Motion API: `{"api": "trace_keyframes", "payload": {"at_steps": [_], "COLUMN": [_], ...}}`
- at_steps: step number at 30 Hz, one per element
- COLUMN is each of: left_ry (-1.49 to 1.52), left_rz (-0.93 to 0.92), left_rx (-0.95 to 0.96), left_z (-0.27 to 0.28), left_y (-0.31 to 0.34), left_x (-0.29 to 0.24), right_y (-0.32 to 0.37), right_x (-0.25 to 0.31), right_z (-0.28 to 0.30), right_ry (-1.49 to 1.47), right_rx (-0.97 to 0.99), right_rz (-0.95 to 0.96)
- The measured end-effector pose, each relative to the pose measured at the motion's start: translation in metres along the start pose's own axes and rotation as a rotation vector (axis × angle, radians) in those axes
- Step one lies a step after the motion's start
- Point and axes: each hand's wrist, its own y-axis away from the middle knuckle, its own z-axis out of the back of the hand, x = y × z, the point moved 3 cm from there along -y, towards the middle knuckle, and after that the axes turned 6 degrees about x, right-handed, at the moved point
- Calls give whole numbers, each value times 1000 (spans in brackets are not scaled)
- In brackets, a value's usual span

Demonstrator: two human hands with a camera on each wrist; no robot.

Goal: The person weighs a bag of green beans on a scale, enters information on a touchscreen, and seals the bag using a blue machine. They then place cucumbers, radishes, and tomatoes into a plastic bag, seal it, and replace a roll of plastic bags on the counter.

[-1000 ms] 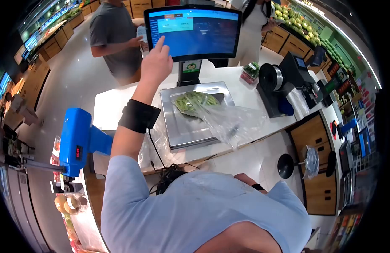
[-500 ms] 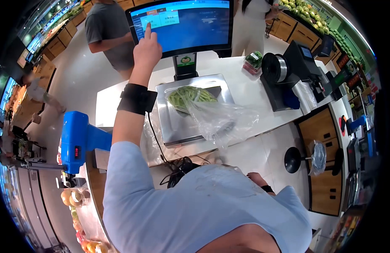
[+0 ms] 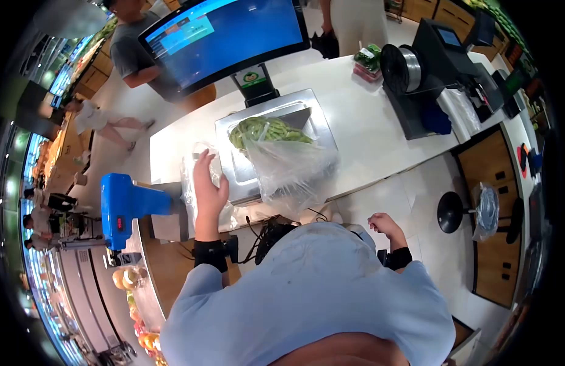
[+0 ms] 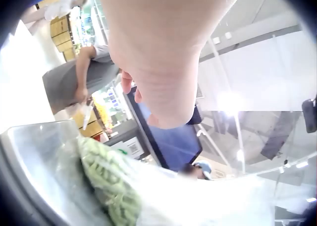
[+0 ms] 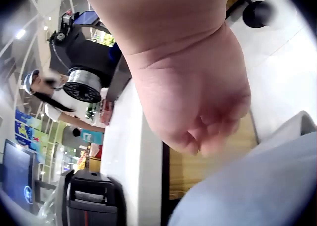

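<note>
One bag (image 3: 297, 171) of green beans (image 3: 264, 131) sits on the scale (image 3: 241, 174), likely for weighing, left hand (image 3: 210, 189) loosely extended, right hand (image 3: 386, 224) slackly curled, both empty

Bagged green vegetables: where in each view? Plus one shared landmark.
Head: green vegetables just above and left of centre, on the metal scale.
Left wrist: bottom, left of centre.
Right wrist: can't make them out.
Landmark, head and left wrist: large monitor, top in head, near centre in left wrist.
</note>
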Motion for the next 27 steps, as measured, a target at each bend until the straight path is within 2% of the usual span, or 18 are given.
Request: {"api": "trace_keyframes", "payload": {"at_steps": [1,4,5,7,9,10,12,13,16,18,19,21,22,23,25,27], "left_ry": [-1,-39,-60,-109,-130,-151,-169,-134,19,173,266,169,-131,-136,-155,-99], "left_rz": [0,-67,-82,-79,-98,-52,32,38,-7,-45,-66,-216,-343,-347,-300,-289], "left_rx": [6,12,11,7,39,55,93,103,79,53,30,-56,-162,-161,-18,-30], "left_z": [-5,-17,-20,-29,-39,-47,-64,-71,-89,-98,-101,-105,-105,-106,-106,-108], "left_y": [5,11,11,13,10,9,5,1,-22,-32,-35,-41,-42,-43,-50,-60], "left_x": [-4,-18,-26,-38,-46,-49,-52,-55,-63,-69,-71,-77,-82,-82,-89,-82], "right_y": [-1,4,-1,-5,-5,-12,-10,-6,-2,-11,-15,-19,-22,-22,-27,-30], "right_x": [11,55,63,85,110,117,133,143,166,172,173,176,176,176,179,179], "right_z": [3,8,9,16,20,24,18,14,7,-3,-7,-18,-22,-27,-36,-44], "right_ry": [7,87,94,23,64,201,168,98,152,237,234,332,327,370,408,469], "right_rx": [22,114,138,29,-95,-204,-343,-321,-317,-364,-364,-356,-356,-380,-406,-458], "right_rz": [7,221,222,489,601,696,824,826,853,983,987,1068,1071,1118,1181,1179]}}
